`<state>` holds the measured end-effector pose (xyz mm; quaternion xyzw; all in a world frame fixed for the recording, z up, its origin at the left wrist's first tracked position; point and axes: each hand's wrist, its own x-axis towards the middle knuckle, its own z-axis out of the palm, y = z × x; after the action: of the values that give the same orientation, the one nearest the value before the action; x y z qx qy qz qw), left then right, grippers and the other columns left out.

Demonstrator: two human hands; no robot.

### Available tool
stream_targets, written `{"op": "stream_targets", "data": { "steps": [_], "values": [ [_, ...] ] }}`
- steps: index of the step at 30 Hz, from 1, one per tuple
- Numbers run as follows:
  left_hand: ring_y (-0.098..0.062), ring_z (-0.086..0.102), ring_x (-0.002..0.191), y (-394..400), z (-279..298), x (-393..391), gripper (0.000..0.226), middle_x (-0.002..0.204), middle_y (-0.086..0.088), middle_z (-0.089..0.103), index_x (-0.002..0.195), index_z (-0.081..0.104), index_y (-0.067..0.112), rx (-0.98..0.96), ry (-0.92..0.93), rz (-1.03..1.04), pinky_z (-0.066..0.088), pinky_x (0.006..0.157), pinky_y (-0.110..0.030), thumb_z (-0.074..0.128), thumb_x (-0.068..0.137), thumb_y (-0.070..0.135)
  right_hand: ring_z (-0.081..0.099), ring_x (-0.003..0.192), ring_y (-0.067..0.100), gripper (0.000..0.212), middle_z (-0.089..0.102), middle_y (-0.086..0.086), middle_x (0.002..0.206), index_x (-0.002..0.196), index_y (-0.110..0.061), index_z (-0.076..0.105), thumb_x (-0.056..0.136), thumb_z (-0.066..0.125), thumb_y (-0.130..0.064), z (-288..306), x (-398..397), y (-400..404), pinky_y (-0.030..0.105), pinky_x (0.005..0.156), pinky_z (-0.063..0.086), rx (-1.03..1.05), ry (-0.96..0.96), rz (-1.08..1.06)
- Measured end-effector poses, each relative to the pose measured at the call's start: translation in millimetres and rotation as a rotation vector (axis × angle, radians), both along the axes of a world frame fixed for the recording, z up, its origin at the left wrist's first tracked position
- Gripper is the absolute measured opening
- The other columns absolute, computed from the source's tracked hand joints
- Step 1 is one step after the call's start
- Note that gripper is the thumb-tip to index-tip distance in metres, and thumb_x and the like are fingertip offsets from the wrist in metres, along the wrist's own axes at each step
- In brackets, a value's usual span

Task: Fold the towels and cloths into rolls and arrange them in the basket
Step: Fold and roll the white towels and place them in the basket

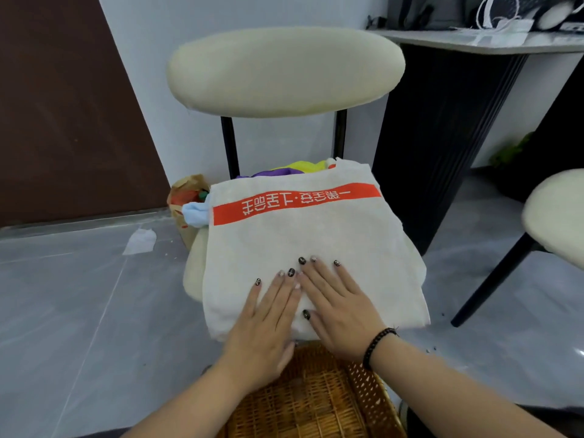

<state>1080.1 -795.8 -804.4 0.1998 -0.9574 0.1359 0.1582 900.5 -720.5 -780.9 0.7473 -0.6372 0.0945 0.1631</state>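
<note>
On the chair seat, left hand (270,306) and right hand (339,306) press flat, fingers straight, smoothing the white towel (316,245) for rolling.

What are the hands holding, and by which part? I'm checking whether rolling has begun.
Nothing is gripped. The left hand and right hand lie flat, fingers straight, pressing the near middle of the white towel on the chair.
</note>
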Motion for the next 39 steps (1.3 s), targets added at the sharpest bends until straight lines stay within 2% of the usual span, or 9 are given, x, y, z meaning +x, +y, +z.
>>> {"op": "stream_targets", "data": {
  "steps": [11, 14, 17, 23, 27, 30, 33, 36, 39],
  "values": [
    [-0.042, 0.028, 0.135, -31, -25, 19, 0.073, 0.146, -0.013, 0.028, 0.147, 0.017, 0.019, -0.384, 0.072, 0.061, 0.026, 0.101, -0.068, 0.046, 0.080, 0.009, 0.017, 0.144, 0.029, 0.110, 0.021, 0.013, 0.156, 0.151, -0.007, 0.016, 0.067, 0.071, -0.051, -3, -73, 39, 0.054, 0.111, 0.019, 0.170, 0.091, -0.215],
    [-0.045, 0.016, 0.141, -22, -24, 18, 0.127, 0.155, -0.017, 0.013, 0.152, 0.007, 0.019, -0.292, 0.017, 0.104, 0.018, 0.102, -0.073, 0.086, 0.053, 0.019, 0.021, 0.142, 0.035, 0.111, 0.022, 0.016, 0.156, 0.150, -0.005, 0.017, 0.061, 0.080, -0.026, -2, -73, 47, 0.059, 0.109, 0.025, 0.157, 0.140, -0.262],
    [-0.047, -0.002, 0.145, -5, -22, 15, 0.153, 0.160, -0.019, -0.010, 0.153, -0.006, 0.013, -0.173, -0.027, 0.174, 0.005, 0.106, -0.075, 0.092, 0.037, 0.028, 0.026, 0.139, 0.042, 0.107, 0.024, 0.018, 0.154, 0.150, -0.011, 0.018, 0.058, 0.073, -0.006, 1, -68, 54, 0.065, 0.101, 0.036, 0.136, 0.183, -0.259],
    [-0.047, -0.002, 0.145, 41, -20, -4, 0.125, 0.159, -0.021, -0.012, 0.150, 0.006, 0.008, -0.099, -0.136, 0.099, 0.006, 0.106, -0.075, 0.081, 0.052, 0.032, 0.045, 0.127, 0.041, 0.107, 0.045, 0.017, 0.143, 0.144, -0.016, 0.035, 0.048, 0.083, -0.008, 12, -64, 63, 0.068, 0.094, 0.039, 0.182, 0.210, -0.229],
    [-0.032, 0.007, 0.148, 48, -17, -7, 0.101, 0.160, -0.015, 0.004, 0.149, 0.015, 0.008, 0.201, 0.348, 0.147, 0.008, 0.116, -0.055, 0.069, 0.069, 0.039, 0.026, 0.141, 0.035, 0.102, 0.027, 0.010, 0.154, 0.149, -0.026, 0.019, 0.064, 0.075, -0.026, 27, -62, 74, 0.063, 0.108, 0.027, 0.247, 0.060, -0.348],
    [-0.025, 0.016, 0.143, 50, -5, 2, 0.092, 0.151, -0.017, 0.018, 0.143, 0.019, 0.008, 0.534, 0.883, 0.450, 0.016, 0.116, -0.044, 0.058, 0.072, 0.052, -0.012, 0.146, 0.024, 0.096, -0.009, 0.000, 0.158, 0.151, -0.027, -0.005, 0.080, 0.059, -0.037, 29, -50, 92, 0.043, 0.118, -0.001, 0.307, -0.365, -0.494],
    [-0.025, 0.030, 0.134, 57, -6, 2, 0.086, 0.145, -0.012, 0.026, 0.141, 0.027, 0.010, 1.117, 1.424, 0.908, 0.031, 0.111, -0.044, 0.074, 0.075, 0.040, 0.023, 0.138, 0.021, 0.090, 0.026, 0.003, 0.149, 0.147, -0.017, 0.023, 0.076, 0.075, -0.034, 8, -13, 92, 0.035, 0.113, 0.021, -0.110, -1.108, -0.699],
    [-0.023, 0.040, 0.134, 59, -18, -5, 0.068, 0.142, -0.005, 0.045, 0.142, 0.040, 0.015, 1.827, 1.680, 0.771, 0.033, 0.112, -0.042, 0.073, 0.082, 0.020, 0.043, 0.128, 0.026, 0.102, 0.041, 0.007, 0.142, 0.142, -0.018, 0.030, 0.061, 0.087, -0.039, -31, 27, 73, 0.047, 0.108, 0.036, -0.156, -1.976, -0.920],
    [-0.024, 0.047, 0.129, 62, -23, -14, 0.040, 0.132, -0.011, 0.056, 0.127, 0.055, 0.013, 2.222, 1.697, 0.537, 0.031, 0.113, -0.042, 0.063, 0.088, 0.018, 0.047, 0.126, 0.026, 0.088, 0.047, 0.011, 0.139, 0.144, -0.012, 0.035, 0.071, 0.080, -0.033, -56, 52, 57, 0.043, 0.108, 0.037, -0.129, -2.618, -0.730]
  ]
}}
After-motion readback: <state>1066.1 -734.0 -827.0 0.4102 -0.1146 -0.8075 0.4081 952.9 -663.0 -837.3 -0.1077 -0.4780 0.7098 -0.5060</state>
